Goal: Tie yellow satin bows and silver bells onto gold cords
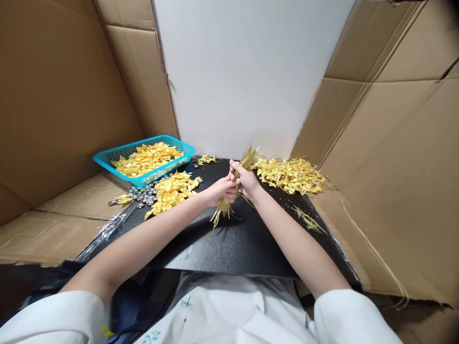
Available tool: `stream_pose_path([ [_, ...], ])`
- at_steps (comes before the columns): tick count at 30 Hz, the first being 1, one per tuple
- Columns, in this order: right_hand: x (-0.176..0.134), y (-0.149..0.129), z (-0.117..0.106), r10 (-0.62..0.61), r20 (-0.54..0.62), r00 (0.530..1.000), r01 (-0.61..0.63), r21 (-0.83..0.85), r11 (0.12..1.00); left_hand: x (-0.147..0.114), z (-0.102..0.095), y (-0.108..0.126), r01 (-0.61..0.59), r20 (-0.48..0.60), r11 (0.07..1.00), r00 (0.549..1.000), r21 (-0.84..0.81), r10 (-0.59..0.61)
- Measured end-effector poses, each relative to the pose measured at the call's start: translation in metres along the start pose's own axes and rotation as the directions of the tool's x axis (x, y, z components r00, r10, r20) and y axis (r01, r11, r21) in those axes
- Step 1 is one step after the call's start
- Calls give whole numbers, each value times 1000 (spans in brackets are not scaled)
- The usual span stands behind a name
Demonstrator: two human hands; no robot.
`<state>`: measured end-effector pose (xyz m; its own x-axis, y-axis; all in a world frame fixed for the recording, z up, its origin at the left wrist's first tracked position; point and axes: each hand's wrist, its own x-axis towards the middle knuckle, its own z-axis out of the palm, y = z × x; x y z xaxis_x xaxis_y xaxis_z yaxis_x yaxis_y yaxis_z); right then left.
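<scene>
Over the middle of the black table (222,251), a bundle of thin gold cords (248,157) is gripped by both hands. My left hand (222,191) wraps round its lower middle, and loose ends fan out below. Just above, my right hand (245,180) closes round the upper part, its thumb pointing toward the far wall. The hands touch each other. One thin strand hangs beside the right wrist. Left of the hands lies a pile of yellow ribbon bows (174,191); a larger heap of yellow bows (292,174) is to the right.
A turquoise basket (143,180) of yellow bows stands back left. Silver bells (142,196) lie in front of it. A few bows (206,159) sit at the back edge. Short cord pieces (309,220) lie at right. Cardboard walls (390,143) flank the table, with a white panel (247,71) behind.
</scene>
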<state>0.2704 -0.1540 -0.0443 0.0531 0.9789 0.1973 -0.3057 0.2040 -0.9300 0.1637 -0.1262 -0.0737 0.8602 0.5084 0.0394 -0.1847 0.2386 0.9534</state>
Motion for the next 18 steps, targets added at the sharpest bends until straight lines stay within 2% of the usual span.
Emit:
stream_pose_path([
  [3, 3, 0, 0, 80, -24, 996, -80, 3, 997, 3, -1, 1, 47, -13, 998, 999, -39, -48],
  [6, 4, -7, 2, 58, 16, 998, -57, -31, 998, 4, 1, 4, 21, -41, 1000, 999, -21, -22],
  [8, 3, -15, 6, -30, 68, 997, 37, -107, 994, 4, 3, 7, -47, -101, 999, 994, 19, 49],
  [10, 0, -22, 11, -101, 128, 987, 127, -220, 967, 5, 6, 9, -147, -193, 987, 969, 61, 156],
  [13, -2, -24, 16, -50, 158, 986, 100, -331, 938, 7, 6, 10, -240, -330, 969, 911, 66, 248],
  [15, -1, -17, 13, 13, 138, 990, 30, -308, 951, 7, 5, 9, -221, -356, 975, 910, 14, 211],
  [18, 2, -1, -1, 60, 138, 989, -31, -202, 979, 7, 0, 6, -162, -309, 982, 943, -92, 127],
])
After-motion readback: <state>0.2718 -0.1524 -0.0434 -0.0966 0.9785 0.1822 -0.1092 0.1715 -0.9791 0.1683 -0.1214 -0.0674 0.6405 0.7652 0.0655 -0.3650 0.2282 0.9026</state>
